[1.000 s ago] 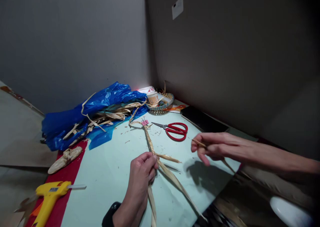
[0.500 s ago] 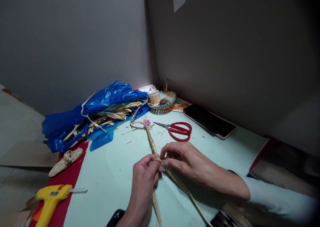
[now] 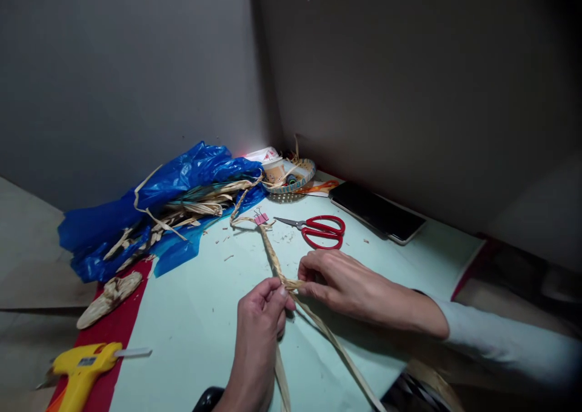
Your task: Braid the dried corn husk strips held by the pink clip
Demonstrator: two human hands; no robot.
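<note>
A straw braid (image 3: 271, 255) runs down the table from a pink binder clip (image 3: 260, 219). My left hand (image 3: 261, 315) pinches the braid's lower end between thumb and fingers. To the right of it, my right hand (image 3: 334, 282) is closed on a straw strand (image 3: 292, 284) and holds it out sideways. Two loose straw strands hang toward me: one straw strand (image 3: 334, 341) slants down to the right, the other straw strand (image 3: 281, 378) drops below my left hand. Red-handled scissors (image 3: 318, 229) lie beyond my right hand, not touched.
At the back left a blue plastic bag (image 3: 182, 176) holds straw bundles. A woven basket (image 3: 291, 185) with a paper cup stands at the back. A dark tablet (image 3: 377, 211) lies right. At the left edge are a straw sandal shape (image 3: 109, 301) and a yellow glue gun (image 3: 86, 366).
My right hand has drawn its strand a little to the right, away from my left hand, showing more of the strand. The whole view has shifted slightly.
</note>
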